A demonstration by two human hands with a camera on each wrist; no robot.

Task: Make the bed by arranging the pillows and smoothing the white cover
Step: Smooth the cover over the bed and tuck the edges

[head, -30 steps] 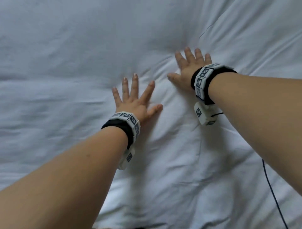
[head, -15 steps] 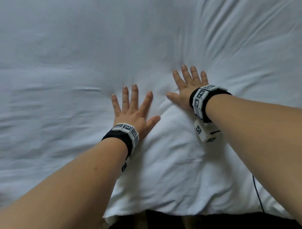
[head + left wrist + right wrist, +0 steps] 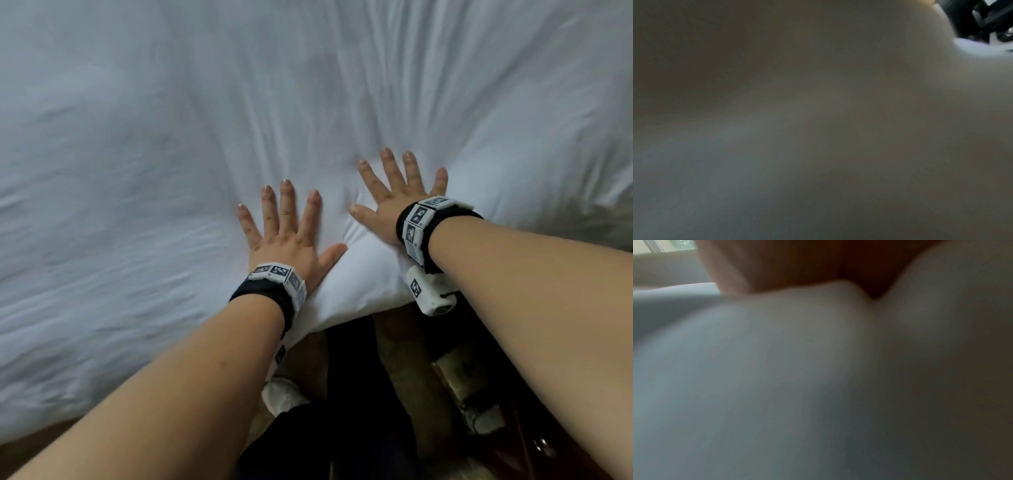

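- The cover (image 3: 171,154) is white and fills nearly the whole head view, lying under both hands and reaching far beyond the fingertips and out to either side.
- Left hand (image 3: 284,240): palm down, fingers straight and spread, thumb angled out toward the right hand, pressed flat on the cover.
- Right hand (image 3: 394,198): also palm down with fingers fanned and straight, flat on the cover, just beside the left hand and a little further forward.
- Beyond the right hand's fingertips, long narrow creases fan away across the cloth; out past the left hand the surface looks smoother, with only shallow ripples.
- Between the two thumbs the cloth bulges into a soft puffed fold.
- The cover's edge (image 3: 359,308) runs just behind the wrists, rounded over the bed's side.
- Both wrist views are blurred and dim, showing only pale cloth close up (image 3: 777,369).
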